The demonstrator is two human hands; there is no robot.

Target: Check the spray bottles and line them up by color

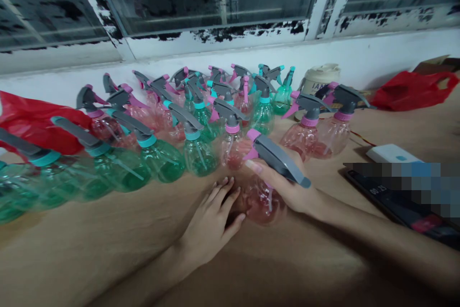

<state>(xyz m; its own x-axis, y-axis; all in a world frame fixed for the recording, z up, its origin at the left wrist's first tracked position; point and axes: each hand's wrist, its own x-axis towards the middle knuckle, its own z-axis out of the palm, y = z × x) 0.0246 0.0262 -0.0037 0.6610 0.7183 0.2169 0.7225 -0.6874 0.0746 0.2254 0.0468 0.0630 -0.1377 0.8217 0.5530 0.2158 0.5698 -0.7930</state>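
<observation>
My right hand (287,177) is wrapped round the neck of a clear pink spray bottle (266,209) with a grey and pink trigger head. The bottle is at the table's middle, its nozzle pointing up and left. To its left, my left hand (212,221) lies low over the table with fingers stretched out; I cannot tell whether a fingertip touches the bottle. Just behind stands another pink spray bottle (232,149). A green spray bottle (199,158) with a turquoise collar is left of that one.
Several green and pink spray bottles stand in rows across the table (118,249). A red plastic bag (39,125) lies at left, another red bag (409,90) at right. A phone (391,201), a white box (391,153) and a pale tub (321,77) are on the right.
</observation>
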